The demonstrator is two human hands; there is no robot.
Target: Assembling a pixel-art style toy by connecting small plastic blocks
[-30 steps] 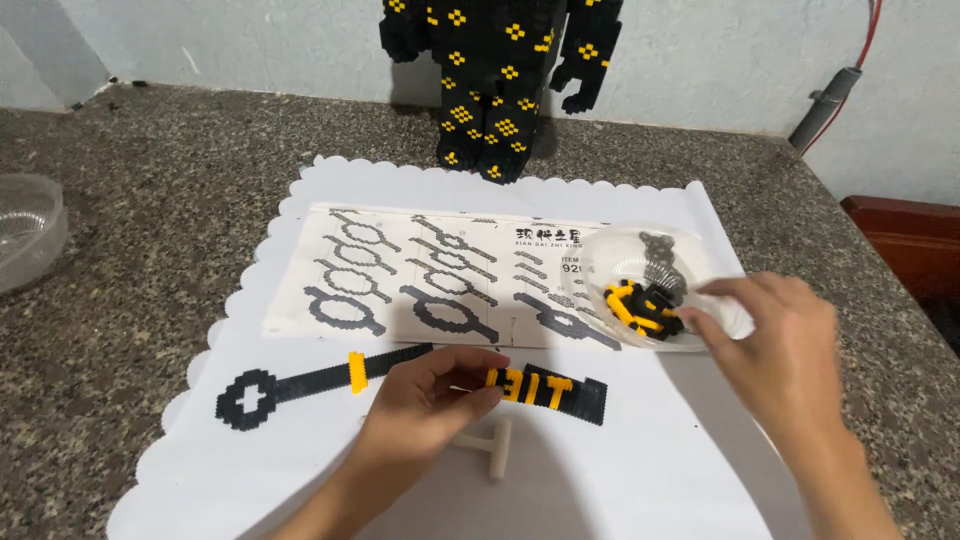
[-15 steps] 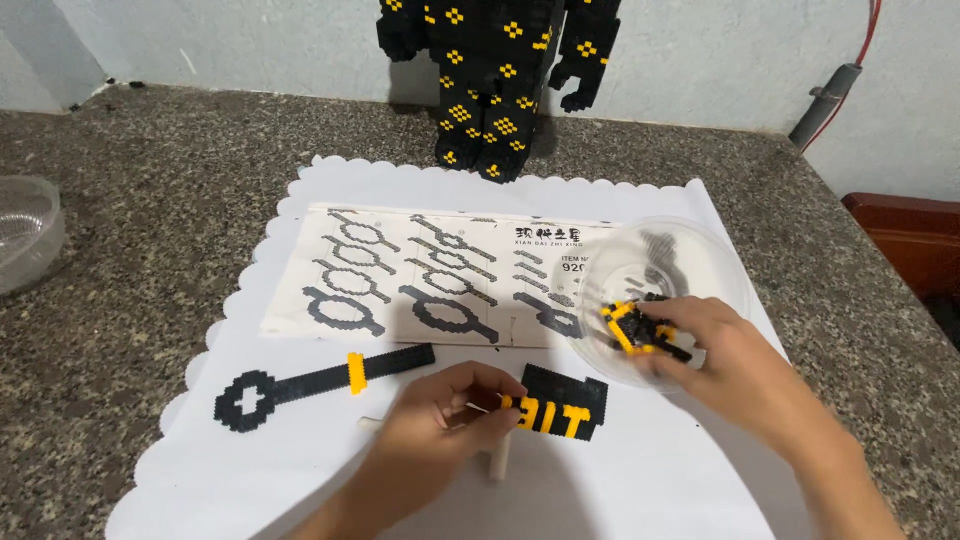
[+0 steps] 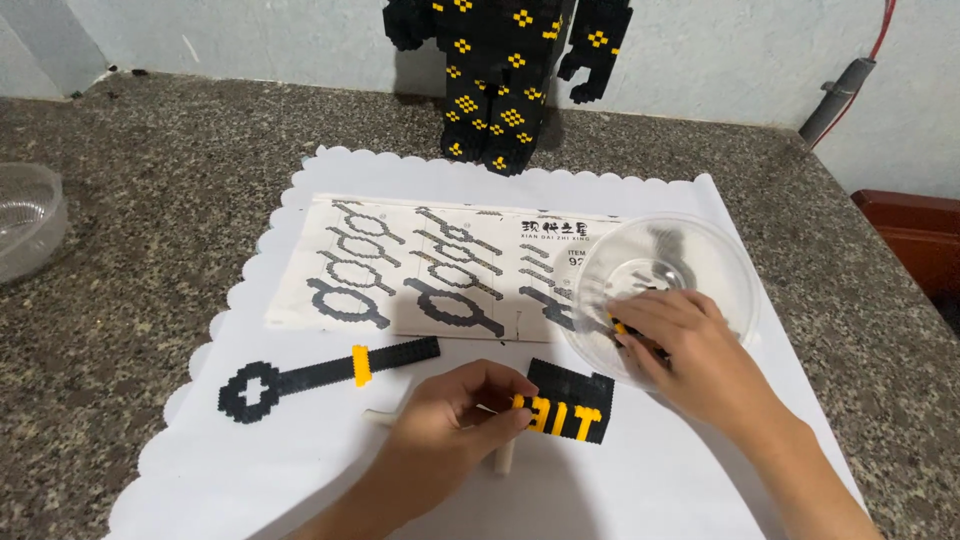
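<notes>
1. While both hands work above it, the speckled stone counter (image 3: 150, 230) carries everything, with a white scallop-edged paper mat (image 3: 300, 470) spread across its middle.
2. At the back edge stands a tall black block figure (image 3: 500, 70) dotted with yellow.
3. On the mat lies a printed instruction sheet (image 3: 420, 270) showing chain-like shapes.
4. Overlapping the sheet's right end sits a clear plastic bowl (image 3: 700, 250); another clear bowl (image 3: 25, 215) rests far left on the stone.
5. Left of the hands lies a black key-shaped block piece (image 3: 320, 375) with a yellow band.
6. The right hand (image 3: 690, 350) reaches into the near bowl, fingers curled onto small yellow-and-black bricks (image 3: 622, 328).
7. The left hand (image 3: 450, 420) pinches the left edge of a black block panel (image 3: 572, 402) with yellow marks, resting on the mat just below the bowl.
</notes>
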